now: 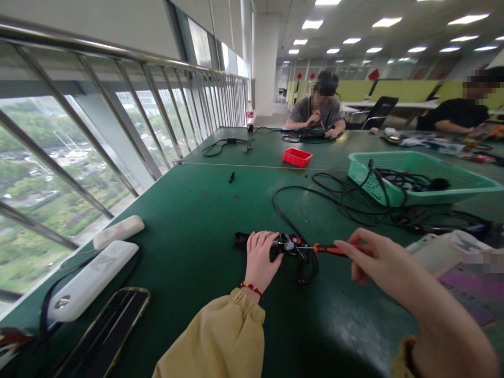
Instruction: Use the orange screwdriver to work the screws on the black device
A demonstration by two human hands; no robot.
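Note:
My left hand (262, 257) is closed over a black tubular electrical device (242, 240) lying on the green table. The device's right end is opened up, baring wires and small white and red parts (293, 243). A black cord (284, 212) lies in loops around that end and runs toward the right. In my right hand (372, 254) is a screwdriver (329, 249) with a red-orange and black handle, held almost level. Its shaft points left into the bared parts; the exact spot where the tip sits is too small to make out.
A green basket (425, 198) of black cables stands at the right, behind a white and purple package (464, 278). Farther off are a small red tray (297, 157) and a black piece (232, 177). A phone (106, 331) and white devices (94, 281) lie left. Another person (318, 105) sits opposite.

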